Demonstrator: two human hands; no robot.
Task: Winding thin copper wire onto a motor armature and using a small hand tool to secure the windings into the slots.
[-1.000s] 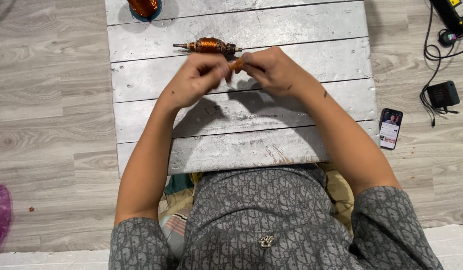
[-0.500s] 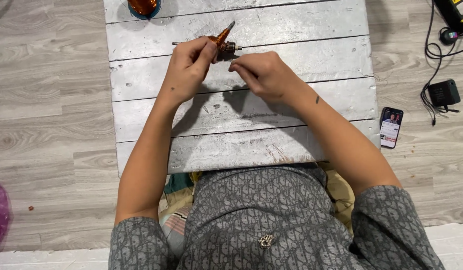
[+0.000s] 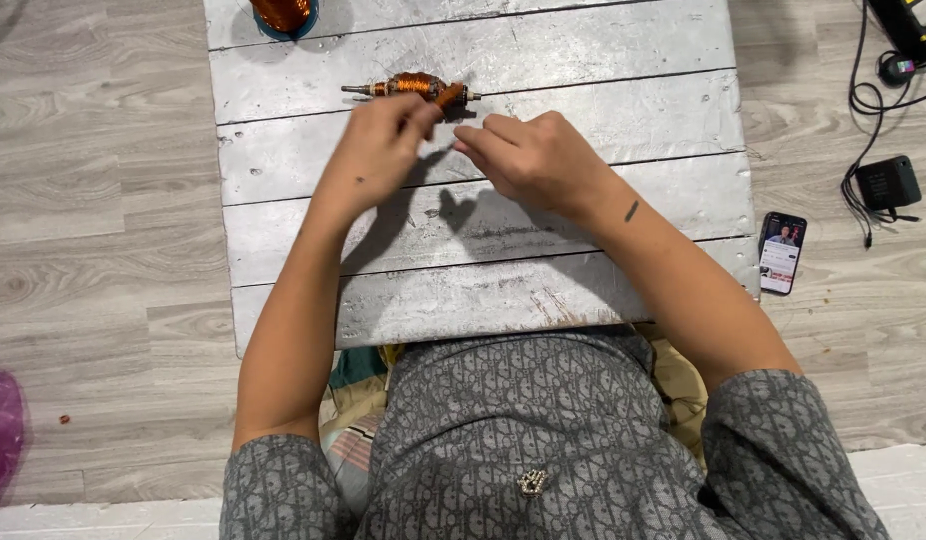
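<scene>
A small motor armature [image 3: 413,85] with copper winding and a steel shaft lies on the far part of a white-painted plank table [image 3: 583,60]. My left hand [image 3: 378,150] is just in front of it. Its fingers pinch a short orange-brown stick [image 3: 448,96] whose tip lies against the armature's right end. My right hand [image 3: 533,155] rests on the boards to the right, its curled fingers pointing at the left hand's fingertips. Whether anything thin is between those fingers is too small to see.
A spool of copper wire [image 3: 283,12] stands at the table's far edge. On the wood floor to the right lie a phone [image 3: 782,252], a black adapter [image 3: 888,182] with cables and a device [image 3: 918,20]. A pink bag [image 3: 1,440] lies at the far left.
A second ago both hands pinched the stick together below the armature. My left hand then carried it up to the armature, and the hands drew apart, the right staying lower.
</scene>
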